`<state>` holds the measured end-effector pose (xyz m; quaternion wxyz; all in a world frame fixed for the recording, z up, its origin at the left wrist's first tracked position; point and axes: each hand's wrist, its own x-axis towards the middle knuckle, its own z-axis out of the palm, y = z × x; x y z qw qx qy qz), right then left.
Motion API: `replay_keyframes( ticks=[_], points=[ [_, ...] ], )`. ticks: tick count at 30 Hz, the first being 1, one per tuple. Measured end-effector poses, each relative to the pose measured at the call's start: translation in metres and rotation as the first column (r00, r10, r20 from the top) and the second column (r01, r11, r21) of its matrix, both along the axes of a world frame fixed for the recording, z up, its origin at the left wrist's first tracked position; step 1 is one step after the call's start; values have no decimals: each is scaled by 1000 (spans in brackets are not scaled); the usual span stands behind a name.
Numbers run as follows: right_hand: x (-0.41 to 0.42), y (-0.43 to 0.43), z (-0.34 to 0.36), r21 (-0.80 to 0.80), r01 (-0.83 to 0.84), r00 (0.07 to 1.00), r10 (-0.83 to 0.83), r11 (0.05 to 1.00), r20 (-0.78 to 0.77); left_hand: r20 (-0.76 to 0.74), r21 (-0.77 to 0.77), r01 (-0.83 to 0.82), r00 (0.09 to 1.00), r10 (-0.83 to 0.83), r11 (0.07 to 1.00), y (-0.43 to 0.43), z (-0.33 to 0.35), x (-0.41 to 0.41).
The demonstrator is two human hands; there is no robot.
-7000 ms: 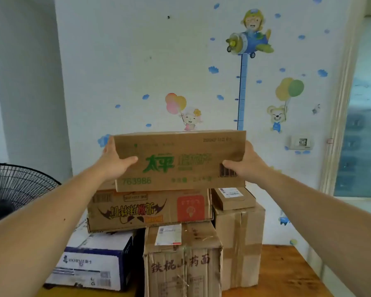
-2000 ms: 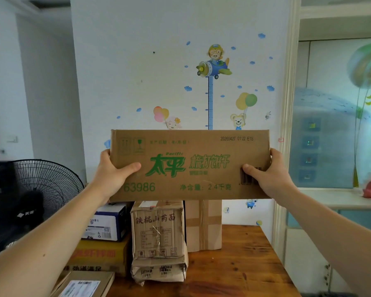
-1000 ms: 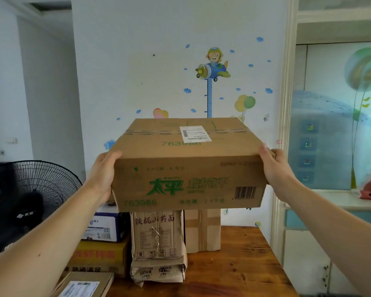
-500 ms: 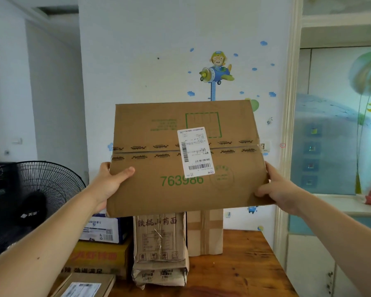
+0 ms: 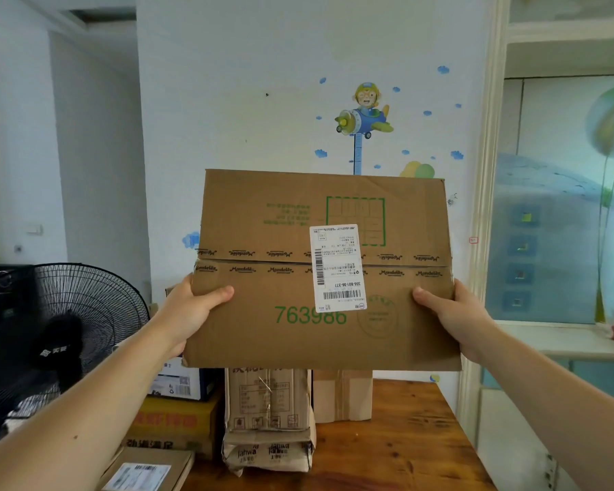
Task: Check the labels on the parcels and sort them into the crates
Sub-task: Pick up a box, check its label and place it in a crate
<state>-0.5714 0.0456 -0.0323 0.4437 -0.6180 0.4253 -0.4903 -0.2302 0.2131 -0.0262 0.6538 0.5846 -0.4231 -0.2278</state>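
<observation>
At the near left edge of the worktop [image 5: 404, 441] lies a small flat parcel [image 5: 146, 469] with a white label on top. Above it, both forearms reach out. The left hand [image 5: 192, 313] and right hand [image 5: 454, 317] are well apart, each clamped on one side edge of a wide brown carton [image 5: 280, 341]. Their thumbs press on the face turned toward the camera, and their fingers are hidden behind it.

The carton is held up in the air, clear of the worktop, with its taped face showing. That face carries green digits 763986 and a white shipping label [image 5: 337, 267] stuck across the tape seam, its print upside down.

Below and beyond the carton, more parcels stand on the worktop:
- a tall upright box [image 5: 268, 398] on a crumpled "jahwa" box [image 5: 268, 451]
- a yellow box [image 5: 174, 423] with a blue-and-white box [image 5: 181, 382] on it, to their left
- a plain carton [image 5: 344, 395], to their right

A black fan [image 5: 75, 331] stands at far left. The far wall bears a cartoon aeroplane sticker [image 5: 364, 115].
</observation>
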Motion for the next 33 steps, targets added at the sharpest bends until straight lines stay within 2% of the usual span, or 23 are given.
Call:
replay_keyframes(
  ticks=[5,14,17,21,26,33],
  points=[
    [3,-2,-7,4,5,1000,-5,1000,-13,27,0,27,999,-27,1000,0,0,1],
    [6,-7,-9,-24,24,1000,-25,999,-11,71,-29,-31,997,33,999,-6,-5,4],
    [5,-7,-7,-27,16,1000,-17,1000,-13,13,-16,-20,1000,20,1000,-7,-4,5],
    [9,-8,-5,-39,49,999,-49,998,-3,-5,-39,-121,993,121,992,-12,0,5],
    [10,-12,-9,-65,96,995,-97,993,-23,41,-51,-143,988,146,988,-14,-5,0],
    [5,-11,0,-56,-9,1000,10,998,9,3,-52,-118,993,118,992,-12,-3,3]
  ],
)
